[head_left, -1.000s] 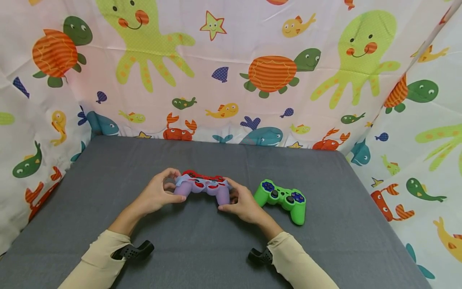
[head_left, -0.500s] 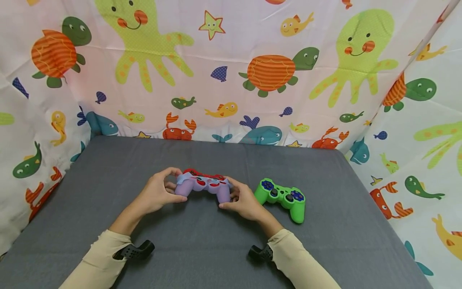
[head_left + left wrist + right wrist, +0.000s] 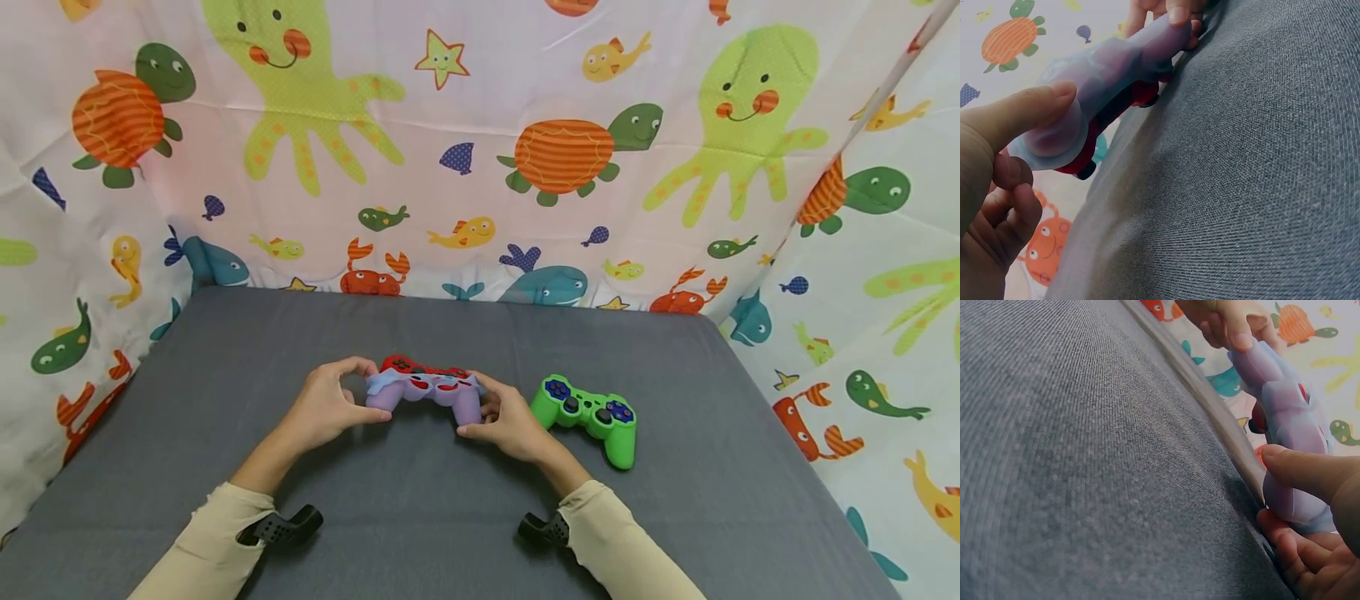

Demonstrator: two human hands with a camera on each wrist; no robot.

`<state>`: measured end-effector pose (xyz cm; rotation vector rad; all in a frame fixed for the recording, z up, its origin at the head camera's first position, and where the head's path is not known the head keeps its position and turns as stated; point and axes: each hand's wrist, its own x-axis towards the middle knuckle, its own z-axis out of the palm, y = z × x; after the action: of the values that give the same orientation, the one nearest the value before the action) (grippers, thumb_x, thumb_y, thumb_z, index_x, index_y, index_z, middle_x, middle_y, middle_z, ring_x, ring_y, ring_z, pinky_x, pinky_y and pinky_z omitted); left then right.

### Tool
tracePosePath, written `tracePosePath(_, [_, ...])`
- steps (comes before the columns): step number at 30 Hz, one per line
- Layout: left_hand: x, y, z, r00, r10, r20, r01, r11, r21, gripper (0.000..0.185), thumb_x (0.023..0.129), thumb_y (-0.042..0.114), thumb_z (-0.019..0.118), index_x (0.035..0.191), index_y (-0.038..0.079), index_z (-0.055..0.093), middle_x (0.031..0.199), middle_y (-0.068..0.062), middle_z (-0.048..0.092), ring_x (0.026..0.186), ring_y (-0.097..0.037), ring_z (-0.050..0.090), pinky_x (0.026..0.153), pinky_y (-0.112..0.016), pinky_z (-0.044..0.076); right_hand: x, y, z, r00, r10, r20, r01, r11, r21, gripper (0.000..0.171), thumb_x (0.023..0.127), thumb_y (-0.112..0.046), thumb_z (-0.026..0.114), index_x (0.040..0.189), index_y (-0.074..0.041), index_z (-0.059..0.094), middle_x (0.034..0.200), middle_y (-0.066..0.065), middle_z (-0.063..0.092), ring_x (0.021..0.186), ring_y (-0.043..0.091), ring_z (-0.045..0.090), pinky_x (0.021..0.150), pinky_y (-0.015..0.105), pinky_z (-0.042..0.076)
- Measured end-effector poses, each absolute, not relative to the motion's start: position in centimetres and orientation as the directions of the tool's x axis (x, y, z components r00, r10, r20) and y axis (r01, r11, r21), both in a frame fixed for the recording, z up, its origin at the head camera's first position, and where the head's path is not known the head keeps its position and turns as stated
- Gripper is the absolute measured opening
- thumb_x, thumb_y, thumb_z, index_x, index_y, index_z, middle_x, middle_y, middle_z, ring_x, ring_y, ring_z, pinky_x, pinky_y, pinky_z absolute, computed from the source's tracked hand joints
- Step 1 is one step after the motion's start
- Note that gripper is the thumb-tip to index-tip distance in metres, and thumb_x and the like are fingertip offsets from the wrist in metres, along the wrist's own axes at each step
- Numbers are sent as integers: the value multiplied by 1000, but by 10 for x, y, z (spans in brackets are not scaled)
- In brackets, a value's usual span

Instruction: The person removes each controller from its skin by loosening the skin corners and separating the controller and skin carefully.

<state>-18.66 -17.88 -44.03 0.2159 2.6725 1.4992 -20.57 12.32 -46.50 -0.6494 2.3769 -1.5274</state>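
Note:
A red game controller (image 3: 427,367) is partly covered by a purple and light-blue silicone cover (image 3: 384,395). Its red face and dark buttons show underneath in the left wrist view. My left hand (image 3: 324,407) pinches the left grip of the cover, thumb on the near side and fingers at the far edge. On the other end, my right hand (image 3: 513,423) holds the right grip between thumb and curled fingers. The cover's thin edges look loose along the top. To the right of my right hand lies a green game controller (image 3: 587,414) with blue buttons and black sticks.
A grey cloth (image 3: 420,517) covers the table. Curtains (image 3: 480,83) printed with sea animals stand behind it and at both sides. Black wrist straps (image 3: 281,527) sit on both forearms over beige sleeves.
The hands keep the covered controller in nearly the same place. My left fingers shift slightly at its left edge. The green controller stays put.

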Motion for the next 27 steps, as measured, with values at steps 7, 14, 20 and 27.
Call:
tracePosePath(7, [-183, -179, -442, -990, 142, 9, 85, 536, 840, 55, 71, 21, 93, 115, 13, 62, 54, 4, 39, 44, -12, 42, 43, -27, 34, -205, 123, -464, -865, -500, 36, -238, 346, -907, 88, 83, -4, 82, 157, -2, 33, 131, 19, 64, 78, 10, 63, 64, 21, 47])
tracePosePath(14, [-185, -178, -447, -984, 161, 79, 153, 525, 837, 56, 71, 15, 93, 116, 8, 60, 68, -5, 64, 56, -14, 59, 51, -28, 45, -206, 123, -465, -867, -498, 26, -217, 329, -919, 88, 82, -4, 82, 156, 0, 34, 131, 22, 64, 80, 12, 65, 66, 20, 49])
tracePosePath(20, [-186, -176, -443, -987, 79, 139, 159, 598, 786, 54, 75, 19, 91, 122, 7, 67, 72, -8, 69, 53, -13, 58, 47, -27, 43, -207, 121, -464, -886, -463, 27, -201, 331, -922, 84, 83, -6, 82, 154, 0, 38, 124, 24, 68, 81, 17, 66, 65, 20, 50])
tracePosePath(27, [-187, -174, -445, -992, 89, 93, 128, 593, 795, 59, 76, 22, 90, 128, 10, 66, 54, 1, 52, 47, -12, 49, 44, -27, 39, -208, 123, -460, -891, -452, 39, -204, 323, -924, 82, 81, -3, 83, 152, 1, 41, 128, 24, 66, 81, 14, 67, 68, 19, 51])
